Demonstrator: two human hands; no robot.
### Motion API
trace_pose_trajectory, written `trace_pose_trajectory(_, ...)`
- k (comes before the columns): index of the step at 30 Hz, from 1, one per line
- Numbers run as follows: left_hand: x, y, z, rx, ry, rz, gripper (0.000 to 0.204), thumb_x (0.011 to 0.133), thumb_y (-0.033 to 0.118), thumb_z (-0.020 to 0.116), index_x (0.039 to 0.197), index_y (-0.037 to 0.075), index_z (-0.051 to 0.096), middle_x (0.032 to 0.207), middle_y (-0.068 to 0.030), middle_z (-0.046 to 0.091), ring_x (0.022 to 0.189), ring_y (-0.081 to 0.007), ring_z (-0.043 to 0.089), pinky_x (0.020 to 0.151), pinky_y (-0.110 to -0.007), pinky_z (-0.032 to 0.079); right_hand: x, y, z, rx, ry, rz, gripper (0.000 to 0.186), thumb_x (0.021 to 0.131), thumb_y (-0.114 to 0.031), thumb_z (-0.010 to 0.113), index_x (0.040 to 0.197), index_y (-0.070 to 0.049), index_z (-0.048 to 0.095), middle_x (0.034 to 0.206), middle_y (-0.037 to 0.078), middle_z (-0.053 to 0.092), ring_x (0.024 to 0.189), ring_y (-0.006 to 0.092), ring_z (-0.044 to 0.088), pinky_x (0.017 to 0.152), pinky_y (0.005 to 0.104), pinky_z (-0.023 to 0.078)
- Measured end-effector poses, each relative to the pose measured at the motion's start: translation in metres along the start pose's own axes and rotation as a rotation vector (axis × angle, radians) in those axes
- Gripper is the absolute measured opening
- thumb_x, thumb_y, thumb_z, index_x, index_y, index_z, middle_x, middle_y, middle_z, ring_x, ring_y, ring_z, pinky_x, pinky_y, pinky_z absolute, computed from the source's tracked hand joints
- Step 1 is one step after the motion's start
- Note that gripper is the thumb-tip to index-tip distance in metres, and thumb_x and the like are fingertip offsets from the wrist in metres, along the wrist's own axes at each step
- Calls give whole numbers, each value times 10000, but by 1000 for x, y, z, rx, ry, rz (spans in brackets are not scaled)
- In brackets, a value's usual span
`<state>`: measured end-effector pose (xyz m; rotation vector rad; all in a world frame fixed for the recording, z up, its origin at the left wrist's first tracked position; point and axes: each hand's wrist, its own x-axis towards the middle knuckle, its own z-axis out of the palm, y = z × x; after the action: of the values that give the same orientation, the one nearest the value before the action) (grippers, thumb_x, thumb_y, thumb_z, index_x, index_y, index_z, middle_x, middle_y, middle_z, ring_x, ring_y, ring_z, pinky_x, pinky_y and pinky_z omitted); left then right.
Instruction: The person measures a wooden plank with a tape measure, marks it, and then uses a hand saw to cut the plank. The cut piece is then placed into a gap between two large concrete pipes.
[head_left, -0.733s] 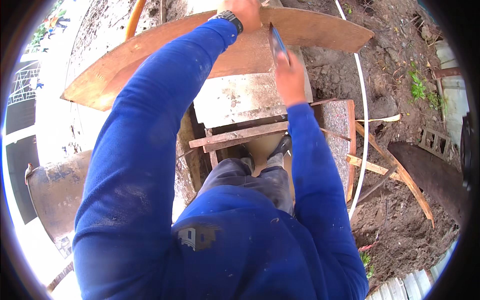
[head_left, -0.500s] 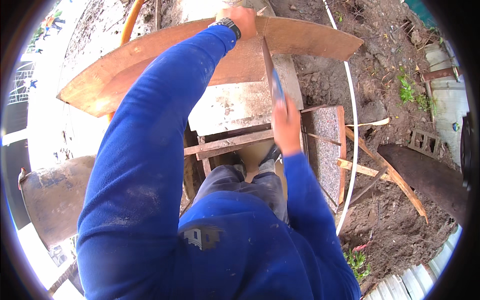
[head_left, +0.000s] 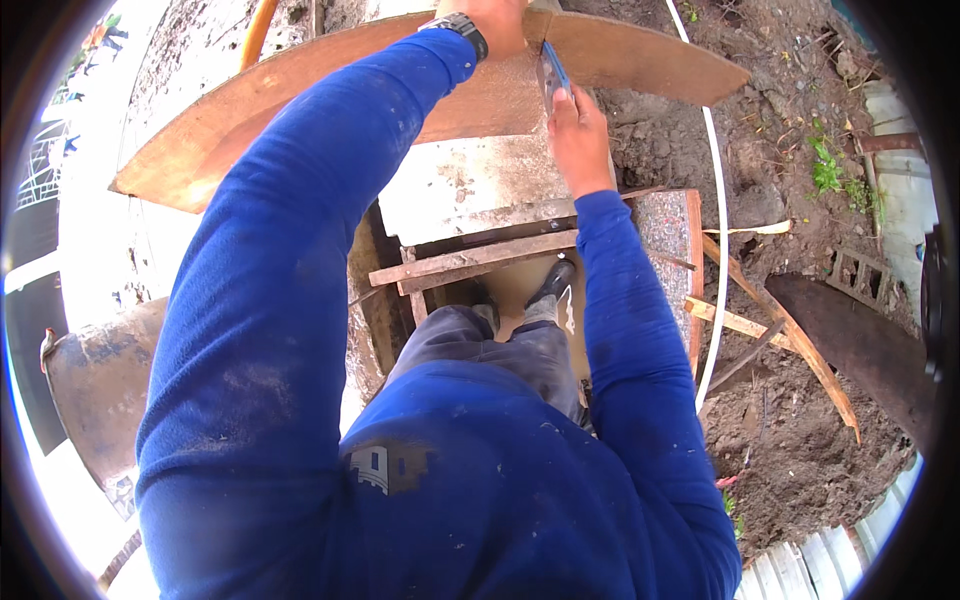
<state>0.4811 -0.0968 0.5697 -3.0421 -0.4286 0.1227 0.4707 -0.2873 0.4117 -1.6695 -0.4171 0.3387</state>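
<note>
A long brown wooden board (head_left: 640, 58), bent to a curve by the lens, lies across in front of me. My left hand (head_left: 497, 24) is closed on its far part, with the fingertips out of sight at the top edge. Just right of it, a handsaw (head_left: 554, 72) with some blue on it stands in a cut that runs across the board. My right hand (head_left: 580, 140) grips the saw at its near end, close to the board's near edge. Most of the blade is hidden by the board and the viewing angle.
Under the board is a pale concrete slab (head_left: 460, 185). A wooden rail (head_left: 475, 258) crosses before my legs, above muddy water. To the right run a white hose (head_left: 716, 220), splintered wood strips (head_left: 815, 375) and dug soil. A rusty drum (head_left: 105, 375) lies left.
My right hand has pushed forward, away from me, with the saw, bringing it nearer the board. My left hand stays on the board; the whole view has shifted slightly.
</note>
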Motion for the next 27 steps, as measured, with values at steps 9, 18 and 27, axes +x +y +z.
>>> trace_pose_trajectory(9, 32, -20, 8, -20, -57, -68, 465, 898, 409, 754, 1225, 79, 764, 1244, -194, 764, 1204, -368, 722, 1007, -509, 581, -220, -40, -87, 323, -89, 211, 537, 1130, -322, 543, 1548, 14, 522, 813, -42, 534, 662, 18, 429, 569, 212, 340)
trace_pose_trajectory(18, 7, -4, 4, 12, -43, -52, 454, 894, 424, 773, 1220, 110, 772, 1182, -189, 780, 1146, -377, 743, 962, -511, 590, -6, -21, 4, 9, -18, 73, 466, 1107, -323, 557, 1374, 50, 637, 970, 187, 706, 893, 271, 657, 853, 413, 525)
trace_pose_trajectory(27, 25, -11, 20, 70, -39, -70, 520, 891, 442, 772, 1325, 159, 729, 1181, -146, 788, 1128, -347, 759, 968, -489, 605, -246, -44, -104, 311, -76, 229, 609, 1136, -386, 554, 1546, 61, 495, 786, -23, 554, 658, 33, 480, 555, 216, 391)
